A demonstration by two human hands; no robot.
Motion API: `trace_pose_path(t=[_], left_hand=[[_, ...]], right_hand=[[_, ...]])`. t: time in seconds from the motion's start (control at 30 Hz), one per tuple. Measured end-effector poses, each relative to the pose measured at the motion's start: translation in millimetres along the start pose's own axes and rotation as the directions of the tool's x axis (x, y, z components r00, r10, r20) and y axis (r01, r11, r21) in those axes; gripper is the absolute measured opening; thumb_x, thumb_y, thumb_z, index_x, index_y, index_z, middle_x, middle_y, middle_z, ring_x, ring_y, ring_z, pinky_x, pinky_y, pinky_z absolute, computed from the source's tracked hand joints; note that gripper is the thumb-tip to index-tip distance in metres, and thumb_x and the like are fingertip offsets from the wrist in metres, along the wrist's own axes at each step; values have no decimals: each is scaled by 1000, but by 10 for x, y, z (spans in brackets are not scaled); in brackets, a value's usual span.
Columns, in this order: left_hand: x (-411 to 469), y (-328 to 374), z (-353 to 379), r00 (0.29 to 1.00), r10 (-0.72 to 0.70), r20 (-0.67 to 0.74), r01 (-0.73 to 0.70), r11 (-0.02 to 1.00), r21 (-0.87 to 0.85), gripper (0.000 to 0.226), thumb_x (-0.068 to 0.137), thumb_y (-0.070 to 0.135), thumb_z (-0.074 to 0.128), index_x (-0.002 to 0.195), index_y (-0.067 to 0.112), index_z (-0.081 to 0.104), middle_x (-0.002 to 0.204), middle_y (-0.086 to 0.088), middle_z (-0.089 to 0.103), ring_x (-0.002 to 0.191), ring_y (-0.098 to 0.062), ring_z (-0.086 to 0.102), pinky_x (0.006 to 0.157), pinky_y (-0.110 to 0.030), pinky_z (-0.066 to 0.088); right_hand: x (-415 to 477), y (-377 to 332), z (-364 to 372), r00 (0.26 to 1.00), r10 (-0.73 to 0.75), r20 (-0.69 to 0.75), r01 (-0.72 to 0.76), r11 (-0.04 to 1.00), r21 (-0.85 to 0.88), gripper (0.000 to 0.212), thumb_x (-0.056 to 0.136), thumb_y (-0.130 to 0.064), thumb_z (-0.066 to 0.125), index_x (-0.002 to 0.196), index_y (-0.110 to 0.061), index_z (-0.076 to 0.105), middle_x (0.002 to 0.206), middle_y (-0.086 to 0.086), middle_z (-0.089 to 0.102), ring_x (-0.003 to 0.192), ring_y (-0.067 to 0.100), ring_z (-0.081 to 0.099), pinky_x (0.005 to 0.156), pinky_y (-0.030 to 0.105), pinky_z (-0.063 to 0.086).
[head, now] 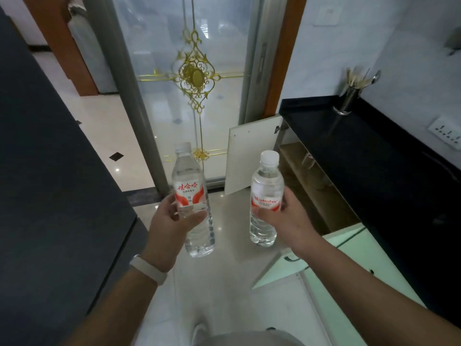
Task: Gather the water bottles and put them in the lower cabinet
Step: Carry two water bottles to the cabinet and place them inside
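My left hand (172,218) grips the left bottle (190,181), a clear plastic water bottle with a white screw cap and a red-and-white label, my fingers curled round its middle just below the label. It stands nearly upright in the air, its top leaning a little to the left. My right hand (282,216) holds the right bottle (267,181), a second clear plastic one with the same white cap and red-and-white label, thumb and fingers wrapped over the label band. The two bottles are side by side but apart, both above the pale glossy tiled floor (224,283). A white wristband (147,269) sits on my left wrist. To the right of the right bottle the lower cabinet (311,186) stands open beneath the black stone bench (361,146), with its flat white door (249,156) swung out towards the frosted glass sliding door (197,76) with gold ornament. A shiny steel utensil holder (348,101) stands at the bench's far edge, near the wall.
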State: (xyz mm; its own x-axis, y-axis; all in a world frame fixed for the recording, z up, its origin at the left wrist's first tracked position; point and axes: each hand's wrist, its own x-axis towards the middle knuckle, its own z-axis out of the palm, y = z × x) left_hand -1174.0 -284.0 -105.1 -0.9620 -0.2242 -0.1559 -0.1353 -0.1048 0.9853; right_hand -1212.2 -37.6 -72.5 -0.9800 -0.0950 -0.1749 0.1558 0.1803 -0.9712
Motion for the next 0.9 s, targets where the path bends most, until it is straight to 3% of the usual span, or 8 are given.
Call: trace_pose_path(t=[0.17, 0.27, 0.37, 0.47, 0.57, 0.7, 0.9], left_hand=[[493, 71, -110, 997, -33, 68, 34, 999, -9, 73, 68, 25, 84, 136, 18, 56, 120, -2, 71, 108, -22, 70, 89, -39, 59], [800, 87, -104, 995, -55, 85, 55, 998, 5, 79, 62, 29, 84, 135, 18, 56, 120, -3, 72, 108, -23, 71, 92, -43, 58], [1159, 77, -65, 993, -61, 102, 58, 998, 29, 80, 62, 27, 84, 136, 16, 56, 119, -3, 72, 104, -20, 72, 84, -33, 59], [1545, 64, 4, 990, -85, 114, 79, 995, 57, 81, 61, 28, 88, 135, 15, 57, 117, -4, 72, 98, -14, 73, 71, -22, 59], [1980, 55, 80, 986, -138, 98, 128, 987, 100, 86, 56, 34, 94, 133, 14, 59, 117, -6, 73, 103, -21, 73, 79, -31, 61], [2590, 117, 308, 974, -199, 109, 180, 971, 158, 74, 66, 30, 93, 131, 16, 59, 118, -5, 73, 107, -25, 72, 93, -47, 57], [3492, 277, 959, 957, -224, 185, 174, 952, 252, 70, 65, 19, 87, 129, 9, 59, 114, -12, 74, 101, -29, 74, 93, -54, 57]], right_hand=[[451, -83, 337, 1000, 9, -27, -10, 1000, -15, 50, 76, -25, 83, 116, -40, 56, 107, -14, 69, 97, 6, 67, 82, 27, 52], [728, -97, 409, 999, 13, -43, -13, 1000, -3, 48, 76, -22, 83, 112, -40, 56, 104, -16, 69, 93, 2, 68, 74, 19, 50], [1044, -58, 407, 998, 25, -61, -25, 1000, 6, 45, 76, -18, 83, 109, -38, 58, 101, -16, 70, 90, -3, 68, 69, 16, 50], [1436, 43, 351, 996, 50, -72, -49, 999, 20, 45, 76, -18, 83, 113, -32, 61, 103, -7, 72, 93, 8, 70, 82, 31, 57], [1915, 143, 274, 994, 69, -86, -65, 997, 47, 48, 75, -22, 84, 117, -30, 61, 105, -6, 72, 95, 11, 70, 87, 37, 57], [2547, 234, 116, 988, 110, -108, -95, 986, 135, 48, 75, -22, 83, 117, -29, 60, 103, -7, 72, 90, 6, 70, 78, 25, 55], [3290, 352, -276, 967, 153, -201, -107, 969, 225, 42, 75, -14, 83, 111, -26, 64, 96, -9, 74, 88, 7, 71, 73, 20, 56]])
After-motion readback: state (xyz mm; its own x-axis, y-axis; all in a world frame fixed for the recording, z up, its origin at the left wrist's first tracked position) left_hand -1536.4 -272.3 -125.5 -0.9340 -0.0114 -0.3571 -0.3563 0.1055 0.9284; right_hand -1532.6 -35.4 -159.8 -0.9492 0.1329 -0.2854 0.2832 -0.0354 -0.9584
